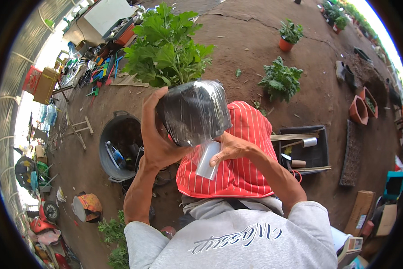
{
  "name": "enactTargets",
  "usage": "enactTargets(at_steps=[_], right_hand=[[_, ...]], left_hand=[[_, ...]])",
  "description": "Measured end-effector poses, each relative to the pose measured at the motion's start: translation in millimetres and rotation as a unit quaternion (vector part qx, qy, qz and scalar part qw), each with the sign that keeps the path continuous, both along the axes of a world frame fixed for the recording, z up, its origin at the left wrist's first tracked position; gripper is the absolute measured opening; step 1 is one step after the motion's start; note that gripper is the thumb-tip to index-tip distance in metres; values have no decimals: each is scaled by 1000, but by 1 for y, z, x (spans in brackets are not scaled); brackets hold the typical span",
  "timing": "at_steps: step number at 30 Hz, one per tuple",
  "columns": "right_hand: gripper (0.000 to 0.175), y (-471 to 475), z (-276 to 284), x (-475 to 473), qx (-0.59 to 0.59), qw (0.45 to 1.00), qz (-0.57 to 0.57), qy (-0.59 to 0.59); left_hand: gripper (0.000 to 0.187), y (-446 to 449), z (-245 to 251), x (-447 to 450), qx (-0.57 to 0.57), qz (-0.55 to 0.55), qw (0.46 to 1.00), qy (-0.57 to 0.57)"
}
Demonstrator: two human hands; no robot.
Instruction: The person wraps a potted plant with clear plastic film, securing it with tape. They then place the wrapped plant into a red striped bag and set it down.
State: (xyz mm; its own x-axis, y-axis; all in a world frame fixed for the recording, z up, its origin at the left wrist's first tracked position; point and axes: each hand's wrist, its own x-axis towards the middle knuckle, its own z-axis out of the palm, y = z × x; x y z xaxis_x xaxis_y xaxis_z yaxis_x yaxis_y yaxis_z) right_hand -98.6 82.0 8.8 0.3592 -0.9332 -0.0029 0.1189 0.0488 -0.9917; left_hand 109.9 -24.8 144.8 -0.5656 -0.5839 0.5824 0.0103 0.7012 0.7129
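My left hand is wrapped round the side of a black plant pot covered in clear stretch film. Out of this tilted pot grows a leafy green plant, its foliage pointing away from me. In my right hand is a small roll of clear film, held just below the pot, with film running up from it to the wrapping. A red striped apron covers my lap beneath both hands.
A dark tub with tools inside stands at left. To the right, a black crate holds sticks and another film roll. A leafy plant and a plant in an orange pot stand ahead on the soil floor.
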Motion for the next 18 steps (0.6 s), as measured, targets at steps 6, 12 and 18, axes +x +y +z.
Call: enactTargets(at_steps=[6, 12, 18], right_hand=[[50, -15, -12, -8, -94, 969, -169, 152], [45, -43, 3, -26, -282, 735, -409, 460], [61, -45, -17, -1, -211, 742, -361, 524]], left_hand=[[119, -3, 15, 17, 79, -1, 997, 14], [111, -5, -18, 41, -101, 27, 990, -95], [104, 17, -92, 40, -171, 61, 968, -173]])
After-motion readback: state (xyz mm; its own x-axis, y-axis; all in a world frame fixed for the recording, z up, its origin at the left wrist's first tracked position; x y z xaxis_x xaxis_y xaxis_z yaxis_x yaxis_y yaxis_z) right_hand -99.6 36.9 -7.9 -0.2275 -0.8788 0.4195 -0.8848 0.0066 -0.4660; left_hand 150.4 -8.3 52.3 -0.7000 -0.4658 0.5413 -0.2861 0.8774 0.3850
